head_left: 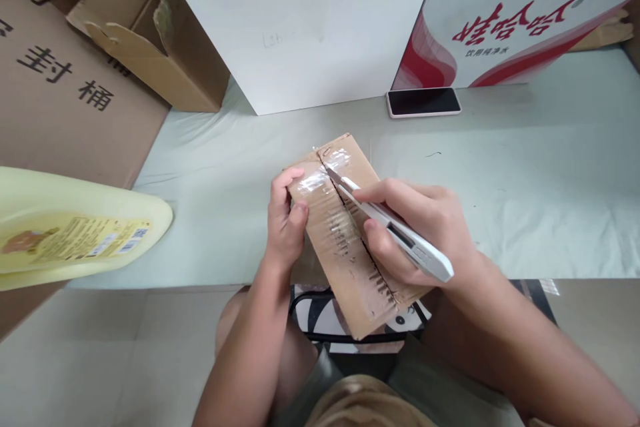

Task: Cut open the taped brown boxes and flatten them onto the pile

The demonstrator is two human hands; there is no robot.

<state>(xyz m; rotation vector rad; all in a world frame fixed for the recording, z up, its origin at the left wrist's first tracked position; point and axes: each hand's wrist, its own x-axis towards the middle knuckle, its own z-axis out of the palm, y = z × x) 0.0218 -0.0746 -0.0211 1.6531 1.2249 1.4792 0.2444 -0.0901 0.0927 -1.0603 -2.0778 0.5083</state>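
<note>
A small brown cardboard box sealed with clear tape rests at the near edge of a pale green surface, tilted away from me. My left hand grips its left edge, thumb pressed on the top face. My right hand is closed around a white utility knife. The blade tip touches the taped centre seam near the far end of the box.
A yellow plastic jug lies at the left. Behind stand an open brown carton, a large white box and a red-and-white printed carton. A phone lies face up before them. My knees are below.
</note>
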